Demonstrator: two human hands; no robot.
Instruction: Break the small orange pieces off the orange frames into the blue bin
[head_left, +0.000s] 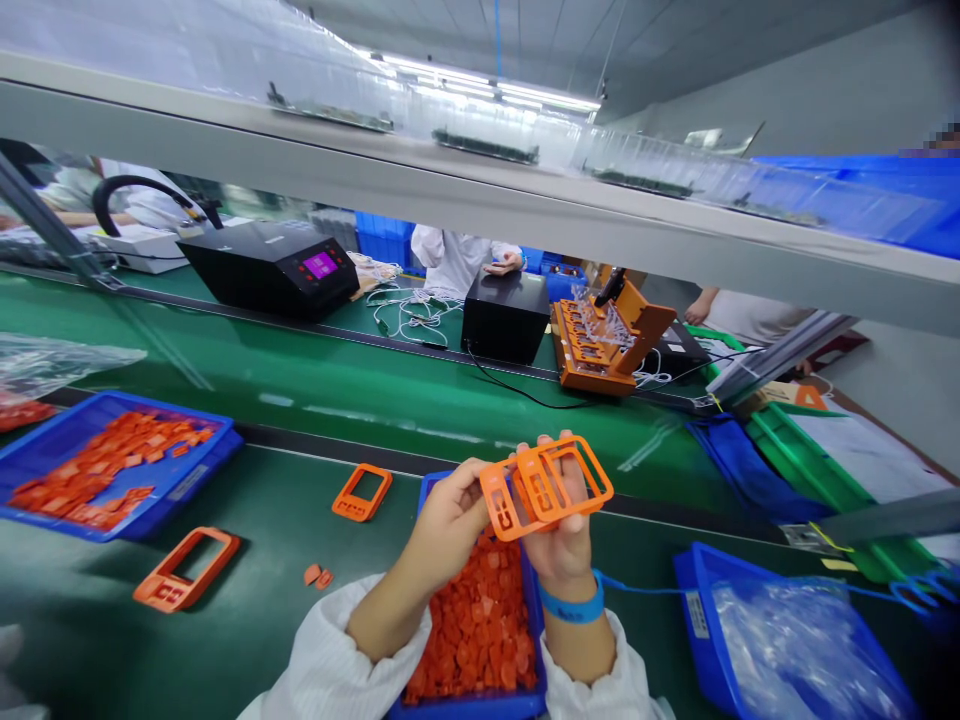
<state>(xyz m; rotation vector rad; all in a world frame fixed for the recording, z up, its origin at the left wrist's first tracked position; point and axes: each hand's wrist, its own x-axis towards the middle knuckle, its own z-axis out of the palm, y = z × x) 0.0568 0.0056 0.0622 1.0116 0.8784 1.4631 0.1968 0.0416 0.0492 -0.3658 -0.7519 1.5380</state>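
Observation:
My left hand (448, 522) and my right hand (561, 528) are raised together above a blue tray (431, 487) full of small orange pieces. Both hands pinch flat orange plastic frames (546, 488), which overlap like two stacked frames with rectangular windows. The left fingers grip the left edge. The right fingers sit behind the frames and hold them from the back. A blue band circles my right wrist (571, 606).
Two more orange frames (362, 492) (187, 568) lie on the green mat. At the left stands a blue tray (154, 490) of orange scraps, at the right a blue bin (787, 630) of clear bags. Black boxes and an orange fixture (609, 345) line the belt's far side, where other people work.

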